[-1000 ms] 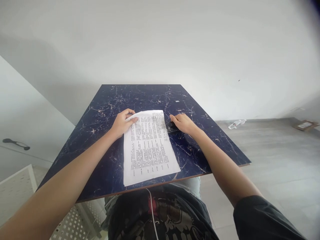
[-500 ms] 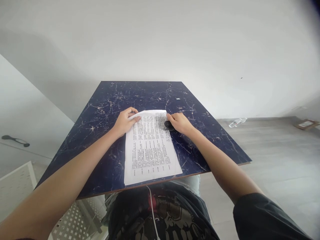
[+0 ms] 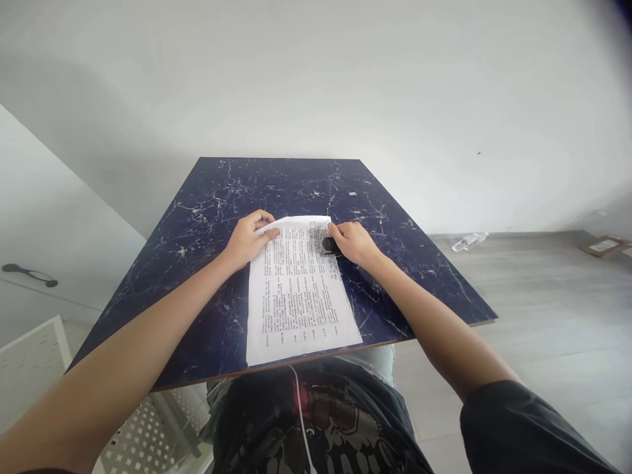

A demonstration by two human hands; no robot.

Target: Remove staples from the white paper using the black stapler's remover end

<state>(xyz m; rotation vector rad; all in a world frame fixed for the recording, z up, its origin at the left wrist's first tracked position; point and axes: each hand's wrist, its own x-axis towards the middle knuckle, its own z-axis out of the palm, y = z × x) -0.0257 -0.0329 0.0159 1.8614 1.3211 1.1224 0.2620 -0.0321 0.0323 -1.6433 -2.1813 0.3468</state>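
At the near edge are a dark printed shirt, with a thin white cord running down it, and pale jeans below the edge of a dark blue, white-veined table. The printed paper lies on the table, its near end close to the front edge, its lines of small text too fine to read. Farther up the page, the right hand is curled around a black stapler-like tool, thumb along the top and pointing left, the other fingers mostly hidden; the tool's rounded head overlaps the paper's right edge. At the far left corner, the left hand pinches the paper, thumb on its face, fingers bent and nearly closed beyond the edge, their tips partly out of sight. Beyond both hands, a small whitish piece sits toward the table's far right. On the grey floor to the right lie a clear plastic item and a brown box, near the pale wall.
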